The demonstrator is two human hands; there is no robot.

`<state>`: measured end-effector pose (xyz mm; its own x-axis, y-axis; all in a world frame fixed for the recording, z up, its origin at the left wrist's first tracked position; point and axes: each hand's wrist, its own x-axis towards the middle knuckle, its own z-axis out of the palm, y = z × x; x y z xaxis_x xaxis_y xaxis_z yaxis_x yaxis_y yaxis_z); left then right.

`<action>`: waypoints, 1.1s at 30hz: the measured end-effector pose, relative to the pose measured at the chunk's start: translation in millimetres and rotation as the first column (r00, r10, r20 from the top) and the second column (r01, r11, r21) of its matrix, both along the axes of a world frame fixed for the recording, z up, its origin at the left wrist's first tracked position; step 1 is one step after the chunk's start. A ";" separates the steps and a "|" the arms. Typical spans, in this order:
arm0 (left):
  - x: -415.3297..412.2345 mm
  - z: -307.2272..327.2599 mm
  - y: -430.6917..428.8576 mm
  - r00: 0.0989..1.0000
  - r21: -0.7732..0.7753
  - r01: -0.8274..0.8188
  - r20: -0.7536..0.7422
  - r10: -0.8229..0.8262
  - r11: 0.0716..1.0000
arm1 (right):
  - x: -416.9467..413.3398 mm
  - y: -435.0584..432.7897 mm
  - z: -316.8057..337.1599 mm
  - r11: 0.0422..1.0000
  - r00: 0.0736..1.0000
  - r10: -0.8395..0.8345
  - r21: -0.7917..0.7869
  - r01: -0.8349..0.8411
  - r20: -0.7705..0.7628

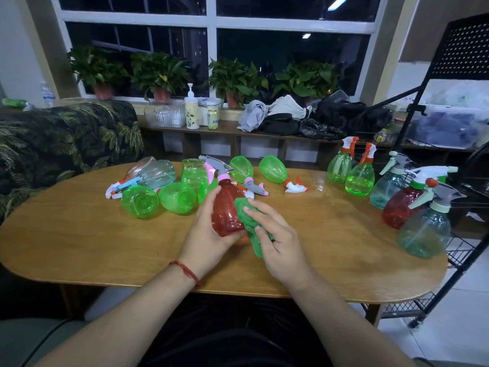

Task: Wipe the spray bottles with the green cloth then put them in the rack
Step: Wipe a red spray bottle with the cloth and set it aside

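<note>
A leaf-print sofa fills the far left, beside an oval wooden table. On the table's left half lie two clear bottles, one bluish and one pinkish, and six green bottles, as far as I can count. They are on their sides or upended, and one green is half hidden behind the thumb. Three loose spray heads lie among them.

In the middle, the left hand wraps its fingers round the lower body of a red bottle, held upright with its grey-and-pink head on. The right hand grips a bunched green cloth and presses it against that bottle's right side.

At the right end stand five upright bottles, all with heads on: two green, two teal, one red. The two green stand on the table. Whether the outer three rest on the table or on the black wire rack just beside it, I cannot tell.

Behind, a low shelf carries a pump bottle, a clear box and a heap of clothes. Above it is a dark window with four potted plants on the sill.
</note>
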<state>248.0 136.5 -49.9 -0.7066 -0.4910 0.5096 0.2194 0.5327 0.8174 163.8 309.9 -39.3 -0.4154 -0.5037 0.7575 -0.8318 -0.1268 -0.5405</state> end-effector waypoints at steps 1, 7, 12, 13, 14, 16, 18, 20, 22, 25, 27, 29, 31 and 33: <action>0.9 0.7 1.1 1.000 -0.049 -0.018 0.015 0.019 0.999 | -0.6 -0.4 -0.2 1.000 1.000 -0.011 -0.005 0.011 0.015; 5.6 3.0 6.1 1.000 -0.205 0.002 0.014 0.000 0.979 | -9.3 -1.5 -1.2 1.000 0.984 -0.019 -0.015 0.022 0.176; 10.6 6.9 11.3 0.997 -0.261 0.068 0.049 -0.058 0.963 | -14.6 0.5 4.0 0.996 0.909 0.088 -0.059 -0.070 0.408; 11.4 7.9 12.4 0.996 -0.262 0.087 0.051 -0.076 0.961 | -15.8 0.9 4.5 0.990 0.869 0.137 -0.089 -0.107 0.475; 11.8 8.6 12.9 0.994 -0.259 0.107 0.053 -0.097 0.960 | -17.3 1.0 4.7 0.981 0.818 0.189 -0.129 -0.142 0.543; 12.1 8.8 13.2 0.988 -0.234 0.154 0.061 -0.143 0.960 | -18.9 1.5 6.1 0.959 0.702 0.281 -0.216 -0.183 0.655; 12.3 8.0 13.4 0.980 -0.184 0.195 0.061 -0.187 0.963 | -18.3 2.6 8.1 0.938 0.610 0.344 -0.293 -0.186 0.714; 13.1 8.1 14.5 0.975 -0.133 0.219 0.065 -0.212 0.967 | -16.9 4.0 10.5 0.920 0.549 0.390 -0.343 -0.193 0.739; 13.9 8.5 16.3 0.970 -0.104 0.238 0.070 -0.231 0.966 | -15.7 6.2 13.5 0.908 0.508 0.418 -0.365 -0.207 0.753; 13.7 7.4 16.4 0.967 -0.091 0.250 0.083 -0.243 0.964 | -16.3 8.0 15.7 0.905 0.485 0.426 -0.371 -0.209 0.764; 13.1 6.2 14.6 0.965 -0.086 0.252 0.093 -0.244 0.964 | -16.1 6.2 14.2 0.915 0.503 0.401 -0.352 -0.195 0.765; 13.2 6.5 14.1 0.969 -0.091 0.235 0.098 -0.226 0.968 | -15.8 3.7 10.9 0.927 0.542 0.372 -0.327 -0.182 0.754; 12.7 7.2 14.1 0.977 -0.085 0.204 0.080 -0.197 0.975 | -16.6 2.0 7.6 0.932 0.594 0.359 -0.307 -0.191 0.720; 11.6 8.1 13.1 0.987 -0.052 0.157 0.051 -0.154 0.986 | -16.1 1.8 6.1 0.945 0.688 0.323 -0.258 -0.200 0.650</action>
<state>259.6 149.6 -41.8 -0.7960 -0.3450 0.4974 0.2653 0.5398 0.7989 147.7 311.7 -33.2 -0.7137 -0.5738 0.4016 -0.1699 -0.4144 -0.8941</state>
